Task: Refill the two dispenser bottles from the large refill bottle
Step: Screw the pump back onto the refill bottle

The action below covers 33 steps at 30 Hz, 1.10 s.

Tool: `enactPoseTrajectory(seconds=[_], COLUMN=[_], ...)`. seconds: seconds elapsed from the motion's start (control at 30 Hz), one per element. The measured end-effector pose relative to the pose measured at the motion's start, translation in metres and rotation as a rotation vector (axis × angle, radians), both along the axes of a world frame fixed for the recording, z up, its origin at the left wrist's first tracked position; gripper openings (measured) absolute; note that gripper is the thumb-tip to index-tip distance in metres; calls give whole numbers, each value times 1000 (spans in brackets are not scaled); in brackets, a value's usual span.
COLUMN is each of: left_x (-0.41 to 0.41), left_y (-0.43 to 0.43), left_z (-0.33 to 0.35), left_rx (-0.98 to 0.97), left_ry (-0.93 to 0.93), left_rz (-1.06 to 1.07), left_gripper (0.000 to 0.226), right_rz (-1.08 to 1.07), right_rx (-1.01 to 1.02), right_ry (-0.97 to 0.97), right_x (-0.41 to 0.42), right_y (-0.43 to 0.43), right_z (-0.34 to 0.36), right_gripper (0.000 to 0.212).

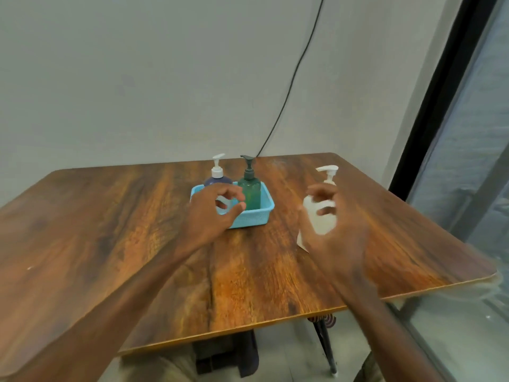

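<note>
basket [259, 216] light blue | bottles: dark blue [213, 181], green [250, 193], white [321, 216] | table [110, 230] brown woodgrain

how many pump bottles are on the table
3. The blue bottle and green bottle stand in the basket, blue on the left; the white bottle is on the table right of it, partly behind the right hand. None seems hidden.

Position: above near edge of wooden table [110, 230].
Facing: forward and down, toward wall [137, 78] at 12 o'clock.
Nearness: close; blue basket [248, 219] at 12 o'clock, window [468, 161] at 3 o'clock.
</note>
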<state>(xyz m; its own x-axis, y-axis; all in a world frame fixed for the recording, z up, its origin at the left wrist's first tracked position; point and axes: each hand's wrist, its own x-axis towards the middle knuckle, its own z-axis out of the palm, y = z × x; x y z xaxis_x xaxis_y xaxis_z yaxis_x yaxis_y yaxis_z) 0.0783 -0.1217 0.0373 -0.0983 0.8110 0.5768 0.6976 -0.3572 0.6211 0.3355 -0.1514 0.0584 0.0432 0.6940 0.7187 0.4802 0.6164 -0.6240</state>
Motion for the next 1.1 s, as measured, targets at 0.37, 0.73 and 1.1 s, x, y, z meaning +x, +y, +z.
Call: enactPoseTrajectory(seconds=[0.37,0.73,1.1], left_x=[-77,-101,-127], left_y=[13,50,107], left_z=[-48,-59,-50], left_rx=[-432,-380,-382], left_ry=[72,-18,-26], left_rz=[204,233,244], left_gripper=[44,39,34], right_rz=[61,162,151], right_rx=[-482,-462,-493], right_ry=[-436,-333,-336], right_x=[-86,-99,-144], right_y=[106,145,212], right_z=[-71,-70,-59], right_gripper=[53,22,31])
